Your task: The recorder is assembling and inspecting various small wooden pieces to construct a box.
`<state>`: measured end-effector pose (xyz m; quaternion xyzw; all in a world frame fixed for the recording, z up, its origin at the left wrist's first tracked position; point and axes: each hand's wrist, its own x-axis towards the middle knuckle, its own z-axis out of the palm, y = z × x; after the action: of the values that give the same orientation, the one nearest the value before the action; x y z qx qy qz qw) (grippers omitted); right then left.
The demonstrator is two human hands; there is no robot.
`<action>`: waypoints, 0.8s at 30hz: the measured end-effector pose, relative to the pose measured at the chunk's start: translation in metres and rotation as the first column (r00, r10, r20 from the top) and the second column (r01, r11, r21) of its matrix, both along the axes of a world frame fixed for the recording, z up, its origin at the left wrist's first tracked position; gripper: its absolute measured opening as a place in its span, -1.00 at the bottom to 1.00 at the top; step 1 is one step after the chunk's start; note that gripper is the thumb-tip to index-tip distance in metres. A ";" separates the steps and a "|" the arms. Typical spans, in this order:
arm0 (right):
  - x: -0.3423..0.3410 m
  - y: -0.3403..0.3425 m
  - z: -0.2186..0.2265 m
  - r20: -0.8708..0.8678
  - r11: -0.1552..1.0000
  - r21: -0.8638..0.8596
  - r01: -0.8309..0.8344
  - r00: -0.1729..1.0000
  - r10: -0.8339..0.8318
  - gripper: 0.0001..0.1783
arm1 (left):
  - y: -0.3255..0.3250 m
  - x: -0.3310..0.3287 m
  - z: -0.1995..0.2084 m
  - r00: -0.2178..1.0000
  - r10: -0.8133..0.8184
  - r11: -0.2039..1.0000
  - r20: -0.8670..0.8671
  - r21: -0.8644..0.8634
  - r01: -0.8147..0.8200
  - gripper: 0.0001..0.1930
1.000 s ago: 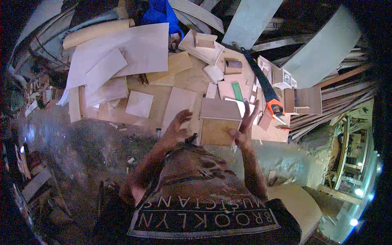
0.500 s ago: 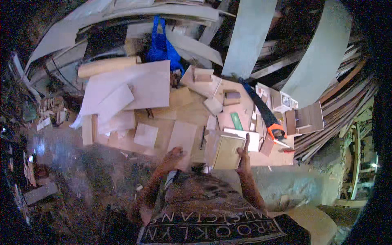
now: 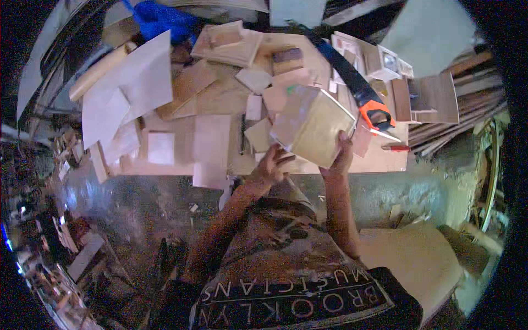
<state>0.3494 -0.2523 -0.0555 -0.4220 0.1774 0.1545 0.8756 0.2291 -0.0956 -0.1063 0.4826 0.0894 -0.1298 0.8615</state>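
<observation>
A shallow wooden box-like piece (image 3: 316, 129) with a pale yellowish face is tilted above the front of the workbench. My right hand (image 3: 340, 157) grips its lower right edge, thumb on the near face. At its lower left corner is my left hand (image 3: 271, 166), fingers apart and close to the edge; whether they touch it is hard to tell. Left of that hand, a pale rectangular board (image 3: 212, 148) overhangs the bench's front edge. A slim dark tool (image 3: 242, 135) lies beside the board. Under the held piece, part of a small wood block (image 3: 257, 135) shows.
A handsaw (image 3: 352, 74) with an orange and black handle lies right of centre. Near it are a red-handled tool (image 3: 396, 147) and an open wooden box (image 3: 426, 104). Large white sheets (image 3: 132, 82) cover the bench's left side, and a blue bag (image 3: 162, 21) sits behind.
My right hand has raised and tilted the box-like piece. My left hand has moved right, from the pale board to the piece's lower corner. The whole view has shifted.
</observation>
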 end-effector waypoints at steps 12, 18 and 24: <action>0.041 0.017 0.037 0.336 0.993 -0.110 0.050 0.942 -0.010 0.39 | -0.024 0.101 0.069 0.863 0.470 0.755 -0.182 -0.423 -0.501 -0.56; 0.038 -0.016 0.036 0.420 0.981 -0.191 -0.029 0.901 0.109 0.26 | 0.046 0.077 0.051 0.855 0.487 0.755 -0.178 -0.406 -0.515 -0.54; 0.003 -0.101 0.019 0.374 0.931 -0.340 0.131 0.928 0.006 0.05 | 0.085 0.008 0.040 0.767 0.542 0.680 -0.343 -0.358 -0.640 -0.44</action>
<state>0.3528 -0.3538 -0.0369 -0.5902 0.0488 0.0090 0.8057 0.2367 -0.0105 -0.0667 0.1953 0.2981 0.0900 0.9300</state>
